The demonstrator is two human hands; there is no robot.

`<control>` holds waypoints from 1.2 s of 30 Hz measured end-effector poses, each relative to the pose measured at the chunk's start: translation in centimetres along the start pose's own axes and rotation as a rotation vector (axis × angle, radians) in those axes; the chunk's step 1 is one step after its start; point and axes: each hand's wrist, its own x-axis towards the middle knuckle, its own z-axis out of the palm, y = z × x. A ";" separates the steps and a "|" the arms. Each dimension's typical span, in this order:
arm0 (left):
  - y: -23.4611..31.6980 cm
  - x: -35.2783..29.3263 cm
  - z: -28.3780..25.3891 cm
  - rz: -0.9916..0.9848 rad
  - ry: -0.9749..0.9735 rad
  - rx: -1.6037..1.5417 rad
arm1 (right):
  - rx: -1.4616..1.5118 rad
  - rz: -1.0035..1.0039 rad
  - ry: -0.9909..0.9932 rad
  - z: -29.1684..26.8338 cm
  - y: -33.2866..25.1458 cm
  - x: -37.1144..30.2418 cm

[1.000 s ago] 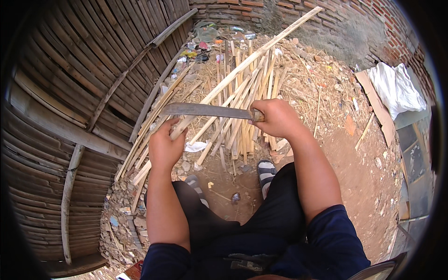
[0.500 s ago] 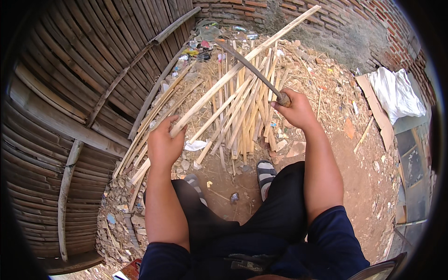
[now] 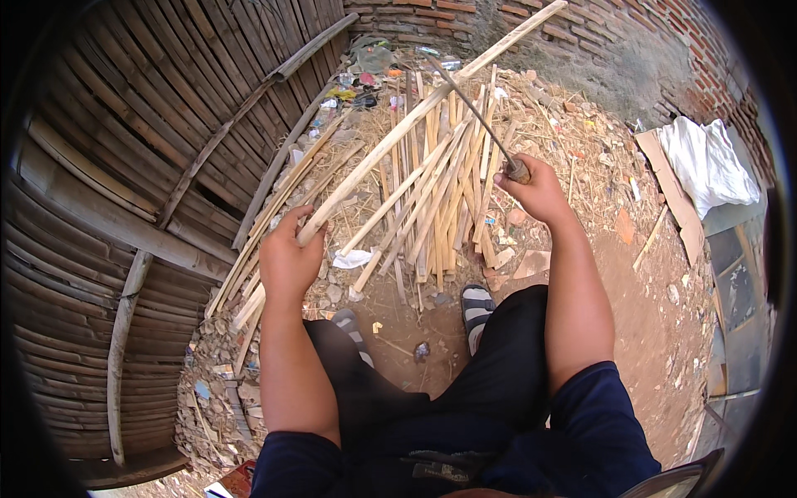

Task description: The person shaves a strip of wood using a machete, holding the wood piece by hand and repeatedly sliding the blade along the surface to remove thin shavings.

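Note:
My left hand (image 3: 290, 253) is closed around the near end of a long pale wooden strip (image 3: 390, 139), which slants up to the far right. In my right hand (image 3: 535, 187) is the wooden handle of a machete (image 3: 486, 124). Its long dark blade points to the far left and crosses the strip partway along; whether the two touch I cannot tell. Beneath them lies a loose pile of similar wooden strips (image 3: 444, 195) on the ground.
A slatted bamboo wall (image 3: 124, 124) stands on the left, with more strips (image 3: 270, 220) along its foot. A brick wall (image 3: 573, 50) closes the far side. Rubble and litter cover the ground. A white sack (image 3: 706, 170) and a cardboard piece (image 3: 672, 199) lie at the right.
The machete has shifted to the right with my right hand, and its blade now shows narrower, turned more edge-on. My left hand has moved slightly left with the strip.

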 end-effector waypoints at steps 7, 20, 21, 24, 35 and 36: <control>0.6 -0.3 0.6 0.043 0.023 -0.041 | -0.086 -0.153 -0.015 1.2 -1.2 -0.8; 0.2 -0.2 -0.1 0.014 0.039 0.024 | -0.117 -0.033 0.042 0.7 -0.9 -0.2; 0.3 -0.3 -0.3 -0.006 0.028 0.033 | -0.097 0.000 0.092 0.2 -0.4 -0.1; 1.0 -0.1 -0.6 -0.038 -0.003 0.023 | -0.050 0.028 0.171 -0.5 0.4 0.1; 0.2 -0.2 0.2 -0.042 -0.020 -0.014 | -0.306 -0.403 -0.213 2.3 -4.3 -1.9; 0.4 -0.2 0.0 -0.039 -0.014 0.007 | -0.248 -0.313 -0.167 2.1 -3.5 -1.6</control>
